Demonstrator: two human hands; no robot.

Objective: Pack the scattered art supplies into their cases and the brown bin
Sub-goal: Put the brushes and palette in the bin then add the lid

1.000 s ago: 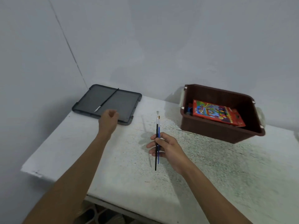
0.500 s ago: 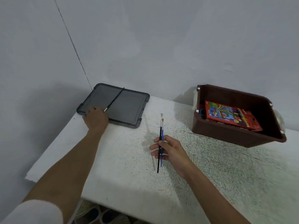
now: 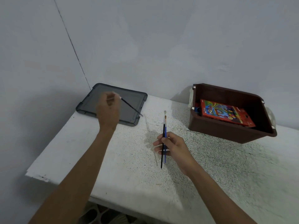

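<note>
My left hand [image 3: 108, 110] is raised above the grey lid [image 3: 132, 101] at the back left and pinches a thin black paintbrush [image 3: 131, 107] by its bristle end, the handle slanting down to the right. My right hand [image 3: 174, 147] hovers over the middle of the table and holds two paintbrushes [image 3: 163, 135] upright, one black and one blue, bristles up. The brown bin [image 3: 229, 130] stands at the back right with a red box of colours [image 3: 226, 113] inside it.
The speckled white table [image 3: 113, 167] ends at a near edge on the left and front. Grey walls meet in a corner behind the lid. Something patterned shows on the floor below the table's front edge.
My left hand reached the brush lying on the grey lid, took hold of it and lifted it off. My right hand stayed put with its two brushes.
</note>
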